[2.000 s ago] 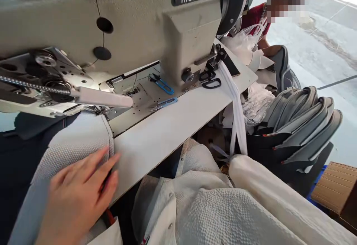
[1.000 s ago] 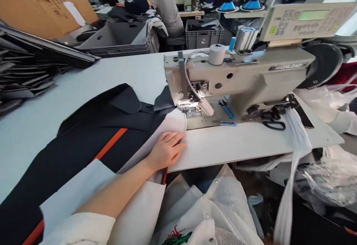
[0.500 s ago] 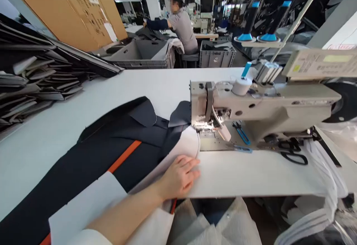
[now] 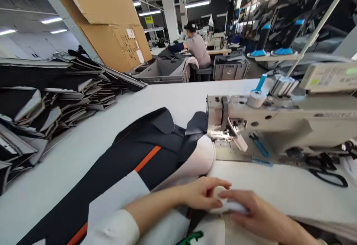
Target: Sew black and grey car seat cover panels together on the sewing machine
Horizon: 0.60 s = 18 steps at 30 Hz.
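Note:
My left hand (image 4: pixel 205 193) lies near the front edge of the table, fingers and thumb apart, its fingertips close to a white strip of material (image 4: pixel 237 206). Beside it, my right hand (image 4: pixel 258 213) is closed around this strip, slightly blurred. Under my left forearm spreads dark fabric (image 4: pixel 150 141) with an orange stripe (image 4: pixel 147 157) and a pale underside (image 4: pixel 199 157). The far end of that fabric reaches the needle area of the sewing machine (image 4: pixel 279 118). A flat white piece (image 4: pixel 117 194) lies over the near part of the fabric.
Blue-handled thread snips (image 4: pixel 259 144) and black-handled scissors (image 4: pixel 329 176) lie by the machine. Stacked dark panels (image 4: pixel 61 103) line the left side. Behind the table stand grey crates (image 4: pixel 231 68), a cardboard box (image 4: pixel 122 44) and a seated co-worker (image 4: pixel 198 48).
My right hand has come into view holding the white strip. My left hand has shifted off the fabric's pale edge toward it. The view has tilted up and turned left.

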### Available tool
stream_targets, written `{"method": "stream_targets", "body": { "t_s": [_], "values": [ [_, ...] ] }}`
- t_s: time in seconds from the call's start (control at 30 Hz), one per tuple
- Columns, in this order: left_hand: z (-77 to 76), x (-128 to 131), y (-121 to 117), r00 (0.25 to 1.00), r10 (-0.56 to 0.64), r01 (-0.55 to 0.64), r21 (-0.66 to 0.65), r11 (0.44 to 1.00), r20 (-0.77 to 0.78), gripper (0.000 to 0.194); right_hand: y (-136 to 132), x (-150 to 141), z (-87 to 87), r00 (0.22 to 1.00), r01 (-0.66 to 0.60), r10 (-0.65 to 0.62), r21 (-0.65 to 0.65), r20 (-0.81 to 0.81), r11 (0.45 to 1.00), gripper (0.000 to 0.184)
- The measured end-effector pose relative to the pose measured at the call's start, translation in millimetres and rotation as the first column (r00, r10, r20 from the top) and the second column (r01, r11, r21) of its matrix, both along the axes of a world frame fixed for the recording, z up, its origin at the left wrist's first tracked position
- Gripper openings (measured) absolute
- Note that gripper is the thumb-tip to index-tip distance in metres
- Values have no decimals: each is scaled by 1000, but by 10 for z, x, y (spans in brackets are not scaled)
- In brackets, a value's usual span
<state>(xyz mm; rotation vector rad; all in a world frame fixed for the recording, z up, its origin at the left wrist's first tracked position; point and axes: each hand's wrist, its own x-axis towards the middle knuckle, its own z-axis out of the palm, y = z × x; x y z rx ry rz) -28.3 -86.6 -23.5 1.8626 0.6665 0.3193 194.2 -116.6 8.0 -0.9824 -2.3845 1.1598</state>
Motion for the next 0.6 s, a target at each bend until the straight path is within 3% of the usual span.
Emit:
{"method": "stream_targets", "body": {
  "t_s": [0.03, 0.1, 0.17, 0.23, 0.3, 0.37, 0.43, 0.5, 0.57, 0.6],
  "values": [
    [52, 54, -18, 999, -54, 54, -135, 989, 2, 58, -13, 5, 44, 999, 16, -16, -2, -37, 1000, 40],
    [133, 156, -64, 985, -173, 162, -295, 942, -12, 46, -54, 72, 100, 995, 89, -87, 57, -51, 994, 34],
    [188, 227, -123, 958, -260, 214, -305, 928, -121, 24, -119, 207, 103, 987, 158, -161, 181, 0, 971, 27],
    [239, 247, -184, 926, -244, 200, -175, 964, -287, 15, -209, 393, 83, 970, 189, -229, 348, 77, 918, 22],
    [308, 217, -220, 909, -136, 166, 43, 985, -393, 22, -311, 594, 80, 945, 213, -305, 481, 121, 851, 22],
    [403, 163, -205, 909, -3, 129, 273, 953, -417, 29, -409, 766, 111, 915, 276, -391, 553, 99, 786, 22],
    [503, 122, -121, 895, 129, 115, 500, 858, -427, 31, -493, 866, 153, 889, 364, -458, 607, 1, 706, 17],
    [573, 127, 30, 861, 286, 115, 709, 696, -420, 33, -558, 874, 158, 877, 418, -466, 668, -120, 615, 13],
    [577, 189, 223, 815, 413, 145, 835, 531, -405, 34, -604, 806, 86, 922, 353, -354, 714, -156, 605, 18],
    [548, 235, 321, 788, 459, 163, 857, 488, -411, 34, -621, 755, 16, 956, 269, -271, 715, -116, 645, 20]
  ]
}}
